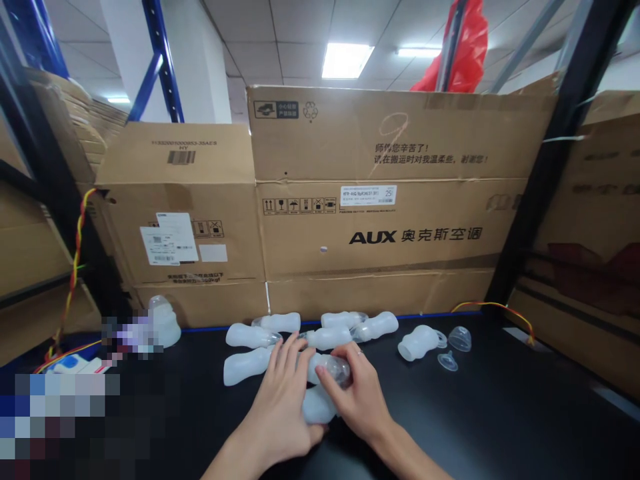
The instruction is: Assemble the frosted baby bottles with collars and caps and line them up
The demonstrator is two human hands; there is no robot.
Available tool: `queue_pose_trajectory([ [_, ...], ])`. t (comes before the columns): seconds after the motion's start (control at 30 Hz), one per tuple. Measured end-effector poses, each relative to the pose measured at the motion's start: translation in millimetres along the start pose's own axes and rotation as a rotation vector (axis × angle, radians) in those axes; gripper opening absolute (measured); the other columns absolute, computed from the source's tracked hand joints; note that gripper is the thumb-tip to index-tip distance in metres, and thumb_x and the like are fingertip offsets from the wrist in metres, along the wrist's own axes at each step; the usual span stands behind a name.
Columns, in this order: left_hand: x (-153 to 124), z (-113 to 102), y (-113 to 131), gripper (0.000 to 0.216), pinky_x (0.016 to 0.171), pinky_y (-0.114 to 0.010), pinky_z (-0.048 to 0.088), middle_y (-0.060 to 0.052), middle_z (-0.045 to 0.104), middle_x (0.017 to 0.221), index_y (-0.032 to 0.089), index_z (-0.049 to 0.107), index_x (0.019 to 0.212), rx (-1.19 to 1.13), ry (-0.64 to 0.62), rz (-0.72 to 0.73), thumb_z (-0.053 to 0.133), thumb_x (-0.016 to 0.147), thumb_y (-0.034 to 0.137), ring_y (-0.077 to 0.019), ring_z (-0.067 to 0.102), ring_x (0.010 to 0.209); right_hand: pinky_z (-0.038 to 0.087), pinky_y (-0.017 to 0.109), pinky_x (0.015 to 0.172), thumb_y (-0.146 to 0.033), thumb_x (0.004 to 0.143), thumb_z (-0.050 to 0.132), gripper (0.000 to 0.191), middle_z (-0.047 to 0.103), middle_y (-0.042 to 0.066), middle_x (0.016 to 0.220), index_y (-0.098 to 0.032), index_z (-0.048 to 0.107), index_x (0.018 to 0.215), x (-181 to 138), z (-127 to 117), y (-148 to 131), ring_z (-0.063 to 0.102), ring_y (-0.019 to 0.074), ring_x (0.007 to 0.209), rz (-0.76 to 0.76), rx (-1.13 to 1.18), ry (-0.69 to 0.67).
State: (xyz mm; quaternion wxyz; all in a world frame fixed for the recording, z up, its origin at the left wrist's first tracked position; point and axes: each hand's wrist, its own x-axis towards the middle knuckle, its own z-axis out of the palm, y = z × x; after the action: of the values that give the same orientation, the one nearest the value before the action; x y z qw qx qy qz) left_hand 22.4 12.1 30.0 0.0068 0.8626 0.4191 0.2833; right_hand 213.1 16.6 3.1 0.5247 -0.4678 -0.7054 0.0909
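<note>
A translucent white baby bottle [320,400] lies on the black table [500,413], held between both my hands. My left hand [283,400] wraps its body from the left. My right hand [353,390] grips the clear cap end [334,367] with closed fingers. Just behind my hands lie several more frosted bottles, among them one at the left [246,366] and one at the back right [377,325]. A short bottle [417,342] lies on its side further right.
A clear dome cap [460,338] and a silicone teat [447,361] sit at the right. A ribbed translucent piece [163,320] stands at the left. Large cardboard boxes [380,200] wall off the back. Twisted red-yellow wires [75,267] hang at the left.
</note>
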Motion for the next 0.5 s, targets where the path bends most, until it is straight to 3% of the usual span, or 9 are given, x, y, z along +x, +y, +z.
queue_pose_trajectory([
  [0.1,0,2,-1,0.095,0.120,-0.065,0.029,-0.016,0.049,0.147,0.024,0.038,0.140,-0.083,-0.026,0.017,0.078,0.054,0.022,-0.0438,0.041,0.143,0.047,0.027,0.066,-0.048,0.094,0.064,0.026,0.064,0.001,0.085,-0.023,0.059,0.095,-2,-2,-6,0.061,0.0180,0.070,-0.029,0.029,-0.010],
  [0.2,2,8,2,0.093,0.108,-0.057,0.045,-0.015,0.056,0.134,0.023,0.037,0.138,-0.138,-0.068,-0.082,0.072,0.052,0.017,-0.0394,0.057,0.123,0.045,0.027,0.061,-0.054,0.098,0.057,0.033,0.067,-0.001,0.078,-0.024,0.061,0.112,-4,-1,-11,0.062,0.0183,0.062,0.128,-0.004,-0.010],
  [0.27,3,12,7,0.091,0.103,-0.056,0.046,-0.014,0.058,0.129,0.022,0.039,0.137,-0.126,-0.080,-0.119,0.068,0.050,0.014,-0.0381,0.059,0.116,0.042,0.027,0.056,-0.056,0.100,0.052,0.036,0.066,-0.003,0.068,-0.025,0.060,0.115,-5,-1,-15,0.061,0.0191,0.056,0.225,-0.025,-0.029],
  [0.5,7,11,25,0.079,0.093,-0.053,0.049,-0.013,0.062,0.116,0.021,0.049,0.123,-0.086,-0.104,-0.190,0.063,0.046,0.012,-0.0363,0.061,0.103,0.039,0.026,0.053,-0.055,0.096,0.058,0.032,0.062,-0.003,0.058,-0.024,0.062,0.091,2,-10,-27,0.057,0.0177,0.050,0.211,-0.001,-0.035],
])
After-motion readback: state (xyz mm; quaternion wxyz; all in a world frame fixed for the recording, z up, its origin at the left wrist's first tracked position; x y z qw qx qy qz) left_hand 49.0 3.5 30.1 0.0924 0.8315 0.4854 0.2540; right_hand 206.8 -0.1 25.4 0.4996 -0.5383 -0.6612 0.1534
